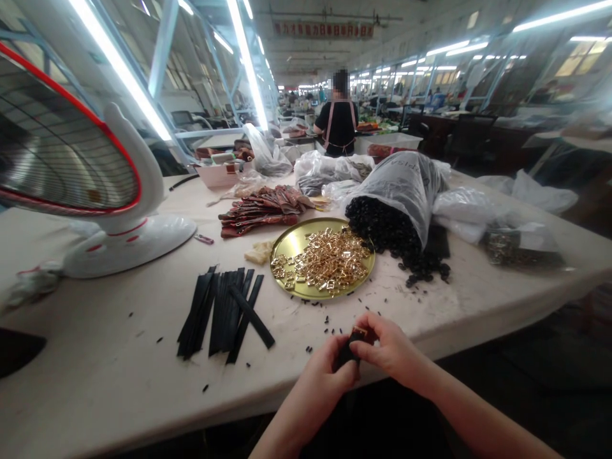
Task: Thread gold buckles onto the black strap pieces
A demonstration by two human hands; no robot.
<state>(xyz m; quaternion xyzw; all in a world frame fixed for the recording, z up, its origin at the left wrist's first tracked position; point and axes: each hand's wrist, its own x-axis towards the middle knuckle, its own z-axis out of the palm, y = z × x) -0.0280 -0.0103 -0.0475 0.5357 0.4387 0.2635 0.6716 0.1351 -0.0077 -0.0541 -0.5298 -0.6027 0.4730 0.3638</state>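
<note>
At the table's front edge, my left hand [329, 370] is closed around a short black strap [345, 354]. My right hand [385, 344] pinches the same strap at its upper end, where a small gold buckle [359, 331] shows between the fingers. Part of the strap is hidden by my fingers. Just beyond my hands stands a round gold tray [291, 290] with a heap of gold buckles [335, 258] on it. Flat black straps [227, 312] lie in loose bundles to the left, one crossing over others.
A plastic bag [404, 185] spills black rings [377, 223] right of the tray. Behind the tray lie folded reddish-brown strips [265, 210]. A white fan [129, 239] stands at left. Small black bits dot the tabletop [143, 382]. A person [340, 124] stands farther back.
</note>
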